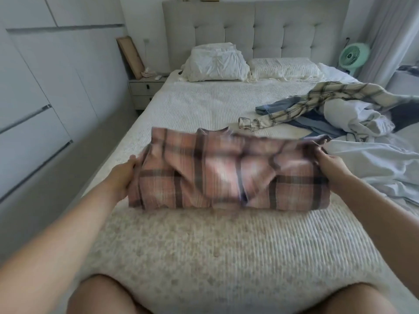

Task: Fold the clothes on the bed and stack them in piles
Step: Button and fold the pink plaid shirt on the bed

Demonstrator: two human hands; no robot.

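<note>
Bedroom with wardrobe (34, 87) along the left wall, padded headboard (256, 30) at the far end. Bed (204, 257) filling most of the view under a ribbed pale cover; two pillows (216, 63) against the headboard. Heaped at the right edge: duvet (374, 159), with unfolded clothes across it, namely a cream checked shirt (317, 103) and a blue garment (317, 125) beneath, well apart from the working spot, probably kept aside so the near stretch stays free for folding. Green fan (353, 56) beyond the far right corner; nightstand (147, 89) at the far left.

Mid-bed, just ahead of the knees: pink plaid shirt (226, 171), blurred, partly folded into a wide band, lower edge on the cover, upper edge lifted. Left hand (123, 175) gripping the left end, fingers curled under the cloth; right hand (332, 165) pinching the right end. Held at both ends, likely to keep the band taut and square for the next fold. No finished pile in sight; task judged early.
</note>
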